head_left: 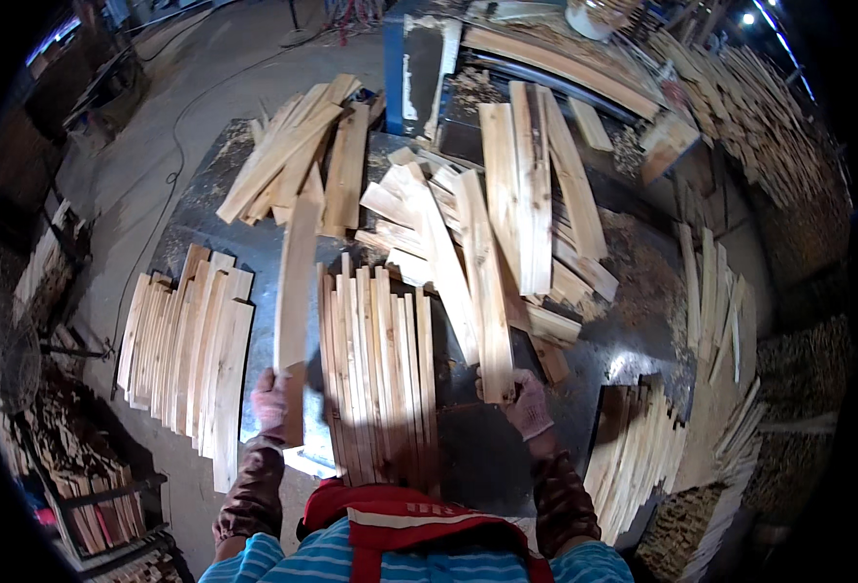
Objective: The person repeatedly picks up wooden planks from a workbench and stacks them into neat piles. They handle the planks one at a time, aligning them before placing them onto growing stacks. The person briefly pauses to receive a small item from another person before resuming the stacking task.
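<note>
My left hand, in a pale pink work glove, is closed on the near part of a long wooden board that points away from me. My right hand, gloved the same way, grips the near end of another wooden board, whose far part lies by the loose pile. Between my hands, a row of narrow wooden strips stands on edge on the dark metal table. Left of my left hand is a second row of boards.
Loose boards lie heaped at the table's far left, and longer boards at its far right. A blue-framed machine with sawdust stands behind. More stacked strips are at the near right. A cable crosses the floor.
</note>
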The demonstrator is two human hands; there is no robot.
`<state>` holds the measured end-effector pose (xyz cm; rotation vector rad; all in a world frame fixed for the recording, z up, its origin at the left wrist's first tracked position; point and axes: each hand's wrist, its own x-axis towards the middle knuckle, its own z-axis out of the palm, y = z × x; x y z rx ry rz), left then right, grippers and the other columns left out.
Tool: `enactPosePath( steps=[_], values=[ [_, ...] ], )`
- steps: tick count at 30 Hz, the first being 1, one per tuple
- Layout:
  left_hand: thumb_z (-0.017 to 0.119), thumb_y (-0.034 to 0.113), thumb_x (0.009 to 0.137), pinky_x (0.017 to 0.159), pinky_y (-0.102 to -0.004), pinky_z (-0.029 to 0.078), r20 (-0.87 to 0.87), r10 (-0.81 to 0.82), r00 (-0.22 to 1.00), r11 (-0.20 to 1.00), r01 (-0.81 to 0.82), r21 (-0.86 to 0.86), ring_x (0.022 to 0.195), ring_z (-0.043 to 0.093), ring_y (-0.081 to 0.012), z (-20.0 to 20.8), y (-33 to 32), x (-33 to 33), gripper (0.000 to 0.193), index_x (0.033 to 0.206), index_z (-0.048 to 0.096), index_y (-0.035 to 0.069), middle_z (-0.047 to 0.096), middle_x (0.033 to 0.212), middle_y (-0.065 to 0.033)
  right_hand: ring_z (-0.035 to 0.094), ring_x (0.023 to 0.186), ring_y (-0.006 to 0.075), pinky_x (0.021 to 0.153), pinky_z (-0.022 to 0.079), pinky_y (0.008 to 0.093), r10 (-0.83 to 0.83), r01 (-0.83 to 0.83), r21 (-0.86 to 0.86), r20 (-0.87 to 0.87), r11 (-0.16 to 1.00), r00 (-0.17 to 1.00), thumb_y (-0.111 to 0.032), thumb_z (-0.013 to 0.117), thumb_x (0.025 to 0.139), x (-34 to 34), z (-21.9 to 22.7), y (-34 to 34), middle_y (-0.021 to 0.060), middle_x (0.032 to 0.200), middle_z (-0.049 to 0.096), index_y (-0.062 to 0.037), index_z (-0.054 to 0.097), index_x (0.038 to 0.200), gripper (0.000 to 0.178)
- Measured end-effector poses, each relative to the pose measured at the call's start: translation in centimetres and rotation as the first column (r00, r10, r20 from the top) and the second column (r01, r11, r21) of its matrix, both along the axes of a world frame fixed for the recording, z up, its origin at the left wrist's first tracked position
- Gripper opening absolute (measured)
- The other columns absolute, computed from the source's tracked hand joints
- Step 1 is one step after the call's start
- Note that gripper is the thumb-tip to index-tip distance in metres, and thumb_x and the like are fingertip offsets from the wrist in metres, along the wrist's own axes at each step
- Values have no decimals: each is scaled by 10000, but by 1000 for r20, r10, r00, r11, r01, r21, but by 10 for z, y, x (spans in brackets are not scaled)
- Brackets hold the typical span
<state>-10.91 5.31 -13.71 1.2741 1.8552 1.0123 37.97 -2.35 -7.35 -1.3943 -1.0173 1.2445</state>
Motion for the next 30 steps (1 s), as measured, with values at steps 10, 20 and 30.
enactPosePath(
  steps=[10, 20, 30],
  values=[
    [689, 306, 871, 924, -454, 516, -606, 32, 795, 791, -392, -471, 1051, 657, -384, -11, -62, -162, 395, 1154, 651, 33, 691, 1096, -225, 698, 909, 262, 817, 585, 369, -187, 33, -246, -636, 969, 748, -255, 539, 983, -40, 33, 1, 186, 1087, 680, 93, 584, 1208, 417],
    [639, 290, 975, 1004, -348, 472, 564, -284, 775, 882, 441, -163, 1167, 587, -217, 61, 14, 61, 585, 1464, 420, 55, 631, 1252, -127, 669, 835, 151, 724, 538, 290, 216, -222, -13, -176, 975, 960, -125, 649, 883, -116, 19, -33, 41, 912, 696, -39, 696, 1006, 157],
    [653, 119, 896, 760, -296, 553, 653, -136, 745, 872, 403, -279, 848, 676, -183, 69, 42, 110, 305, 1153, 641, -44, 710, 1026, -103, 645, 1000, 283, 807, 556, 376, -105, -45, 125, 945, 991, 311, -189, 617, 883, -2, -47, 74, 126, 1068, 644, -92, 613, 1145, 279]
  ],
)
